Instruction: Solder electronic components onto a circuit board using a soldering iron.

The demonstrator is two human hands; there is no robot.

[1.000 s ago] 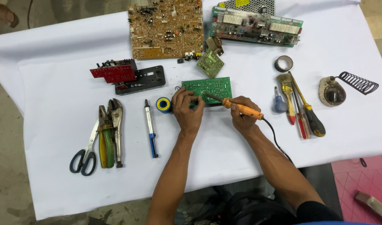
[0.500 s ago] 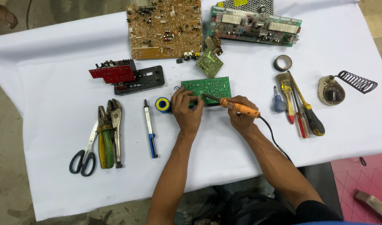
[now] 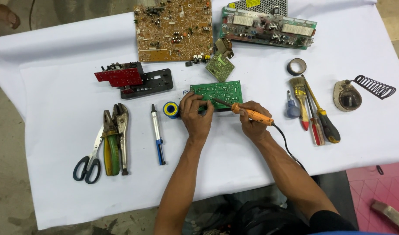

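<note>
The green circuit board (image 3: 217, 92) lies flat at the centre of the frame on the white sheet (image 3: 55, 187) that covers the table; its near edge is partly covered by the left hand (image 3: 196, 116), whose fingers are closed narrow on a thin wire at the board's lower left corner; the wire is too fine to follow. The right hand (image 3: 253, 121) is wrapped around the orange handle of the soldering iron (image 3: 245, 112), its dark tip resting on the board's lower middle; the cord runs down and right off the table's near edge. Just left of the left hand sits a yellow-and-blue solder spool (image 3: 170, 109), touching or nearly touching the thumb; left again lies a blue desoldering pump (image 3: 157, 137). Open sheet lies below both forearms down to the near edge, and between the pump and the pliers and scissors (image 3: 104, 146) at lower left; right of the iron, a gap separates it from the brush and screwdrivers (image 3: 312, 114). Above the board the room is tight: a small green board (image 3: 220, 66) stands just beyond it. The brown board (image 3: 173, 29) and the long power board (image 3: 267, 29) are cut off by the top edge; the iron stand (image 3: 360, 93) sits near the right edge.
</note>
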